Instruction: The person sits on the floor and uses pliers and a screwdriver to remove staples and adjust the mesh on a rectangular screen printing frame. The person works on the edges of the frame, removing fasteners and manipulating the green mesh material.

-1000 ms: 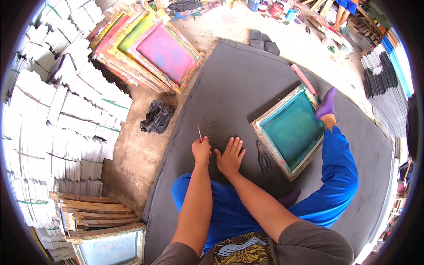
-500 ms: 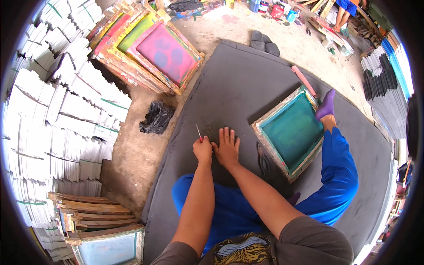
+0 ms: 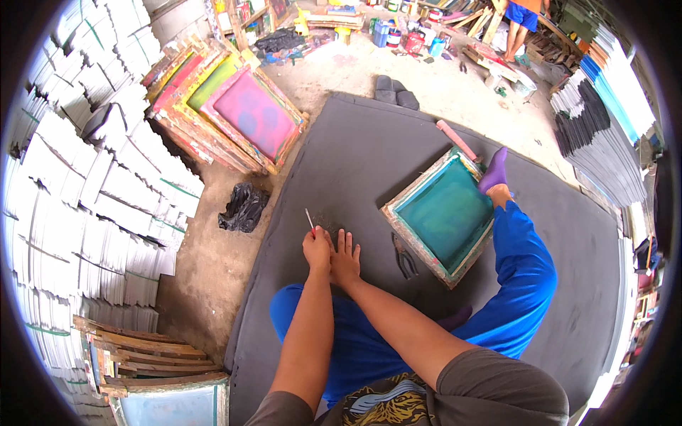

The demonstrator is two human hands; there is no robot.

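Observation:
My left hand (image 3: pixel 317 248) is closed around a small screwdriver (image 3: pixel 309 219), with its thin metal shaft and a bit of red handle showing beyond the fist. Flat on the dark grey mat (image 3: pixel 341 149) lies my right hand (image 3: pixel 345 261), fingers stretched out, close against the left. Scattered fine debris marks the mat just past my fingertips. To the right, a pair of dark-handled pliers (image 3: pixel 406 260) rests beside a wooden screen-printing frame (image 3: pixel 418 245) with teal mesh. The frame lies between the pliers and my outstretched leg.
A pink roll (image 3: pixel 457 139) touches the frame's far corner. Colourful printing frames (image 3: pixel 256 117) lean at the far left, near a black plastic bag (image 3: pixel 244 207). White sheet stacks (image 3: pixel 106 213) line the left side. Slippers (image 3: pixel 396 92) sit past the mat's far edge; another person (image 3: pixel 522 21) stands beyond.
The view has tilted up and shifted, so the surroundings sit lower and more of the far floor shows. My left hand now overlaps the right; the screwdriver stays in its grip.

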